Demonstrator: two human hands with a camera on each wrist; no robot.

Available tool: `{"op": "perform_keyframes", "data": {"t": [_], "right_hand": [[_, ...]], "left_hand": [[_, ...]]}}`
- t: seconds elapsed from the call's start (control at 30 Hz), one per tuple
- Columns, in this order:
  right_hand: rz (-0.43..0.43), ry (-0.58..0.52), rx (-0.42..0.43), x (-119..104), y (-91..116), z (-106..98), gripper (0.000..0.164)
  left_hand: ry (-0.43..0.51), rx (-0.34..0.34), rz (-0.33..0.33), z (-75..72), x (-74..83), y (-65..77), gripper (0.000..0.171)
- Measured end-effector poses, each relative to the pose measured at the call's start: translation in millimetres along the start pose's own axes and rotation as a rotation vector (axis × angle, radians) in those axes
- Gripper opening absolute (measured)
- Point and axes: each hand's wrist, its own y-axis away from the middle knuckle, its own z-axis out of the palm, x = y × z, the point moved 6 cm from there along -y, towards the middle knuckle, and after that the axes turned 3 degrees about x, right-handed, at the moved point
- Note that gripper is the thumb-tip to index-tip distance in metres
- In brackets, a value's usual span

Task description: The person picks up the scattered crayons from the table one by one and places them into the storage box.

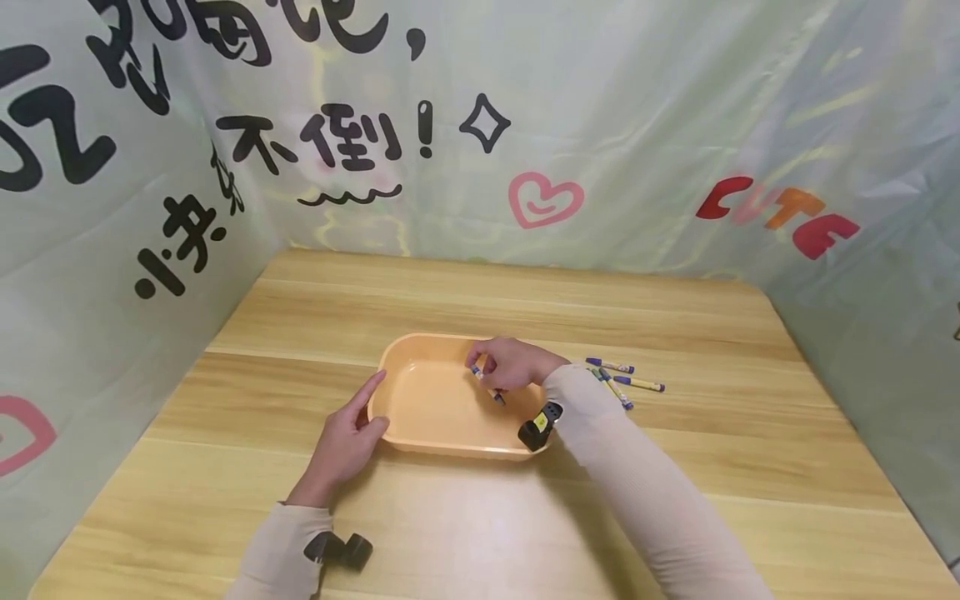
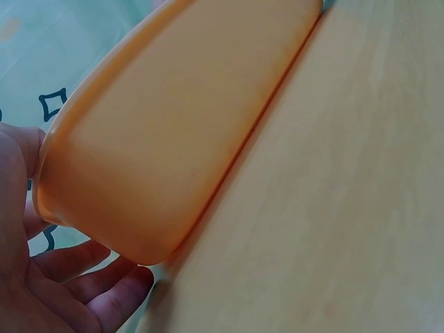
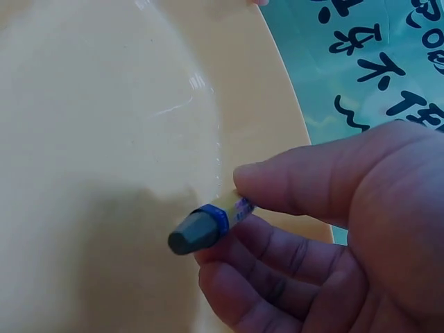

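Observation:
My right hand (image 1: 516,364) pinches a crayon (image 3: 200,232) between thumb and fingers, above the right part of a shallow orange plastic tray (image 1: 427,408). The crayon has a dark grey tip, a blue band and a yellowish wrapper; it slants downward over the tray floor. At the tray's left end my left hand (image 1: 351,433) grips the rim. In the left wrist view, that hand's fingers (image 2: 114,295) lie against the outside of the tray wall (image 2: 166,132). No other crayon shows on the visible tray floor.
Several crayons with blue and yellow wrappers (image 1: 639,383) lie loosely grouped on the wooden table (image 1: 465,525), right of the tray and partly behind the right wrist. A pale printed cloth (image 1: 637,125) with lettering encloses the table at the back and sides.

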Motion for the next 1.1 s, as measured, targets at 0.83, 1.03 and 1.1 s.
{"op": "perform_keyframes", "data": {"t": [0.83, 1.03, 1.1], "right_hand": [[-0.099, 0.102, 0.249, -8, 30, -42, 0.014], [-0.096, 0.072, 0.339, 4, 47, -61, 0.016], [-0.083, 0.057, 0.363, 11, 53, -67, 0.016]], "left_hand": [[0.035, -0.007, 0.024, 3.3, 3.2, 1.0, 0.065], [0.025, -0.003, 0.016, 3.4, 3.6, 1.8, 0.066], [0.027, -0.006, 0.012, 3.7, 2.9, 2.0, 0.066]]}}
